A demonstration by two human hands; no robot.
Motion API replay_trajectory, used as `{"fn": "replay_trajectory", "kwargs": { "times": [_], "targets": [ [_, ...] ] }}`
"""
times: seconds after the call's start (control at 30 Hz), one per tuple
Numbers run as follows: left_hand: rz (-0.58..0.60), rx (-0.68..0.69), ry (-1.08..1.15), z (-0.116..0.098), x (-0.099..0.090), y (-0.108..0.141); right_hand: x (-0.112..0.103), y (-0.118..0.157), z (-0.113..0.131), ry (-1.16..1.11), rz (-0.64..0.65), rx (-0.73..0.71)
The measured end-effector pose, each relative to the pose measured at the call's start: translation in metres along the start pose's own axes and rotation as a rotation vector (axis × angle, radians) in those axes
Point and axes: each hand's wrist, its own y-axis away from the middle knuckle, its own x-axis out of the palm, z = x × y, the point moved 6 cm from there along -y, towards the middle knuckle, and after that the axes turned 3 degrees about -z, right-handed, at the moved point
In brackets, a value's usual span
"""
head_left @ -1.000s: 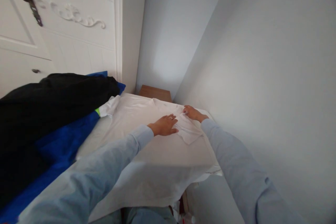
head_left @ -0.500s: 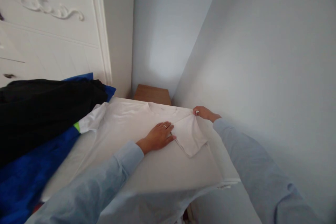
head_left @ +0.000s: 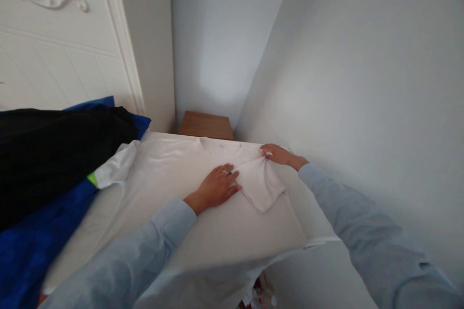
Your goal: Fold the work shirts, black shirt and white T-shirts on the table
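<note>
White cotton-look T-shirt (head_left: pixel 163 203), spread across the white tabletop (head_left: pixel 319 217), neckline at the far edge, hem hanging over the near one! The left hand (head_left: pixel 216 186), a ring on one finger, lies open and palm down on the shirt's chest, fingertips at the edge of the right-side sleeve (head_left: pixel 259 186). And the right hand (head_left: pixel 277 154) has the shoulder fabric pinched between thumb and fingers, up by the far edge. Over on the left, the other sleeve (head_left: pixel 116 166) reaches the black garment (head_left: pixel 65 149), which lies over blue fabric (head_left: pixel 54 231). Beyond the table, a brown wooden surface (head_left: pixel 206 125) sits in the corner.
</note>
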Motion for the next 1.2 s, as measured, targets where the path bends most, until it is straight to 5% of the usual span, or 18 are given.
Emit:
{"fn": "replay_trajectory", "kwargs": {
  "times": [0.37,0.53,0.7,0.87,1.07,1.2],
  "targets": [
    [0.029,-0.031,-0.032,0.002,0.003,-0.002,-0.025,0.011,0.001,0.075,-0.121,0.123],
    [-0.003,-0.025,-0.029,0.002,0.003,-0.002,-0.031,0.063,0.055,-0.118,-0.068,-0.022],
    [-0.031,-0.019,0.010,0.001,0.001,-0.003,-0.011,0.131,0.096,-0.173,0.046,-0.016],
    [-0.012,-0.027,-0.011,0.000,0.000,-0.003,0.005,0.156,0.091,-0.029,-0.157,0.104],
    [-0.022,-0.022,-0.019,-0.001,-0.004,-0.002,0.002,0.167,0.080,0.099,-0.248,0.119],
    [-0.024,-0.031,-0.018,0.000,-0.003,-0.002,-0.002,0.176,0.070,0.124,-0.271,0.261]
  ]
}}
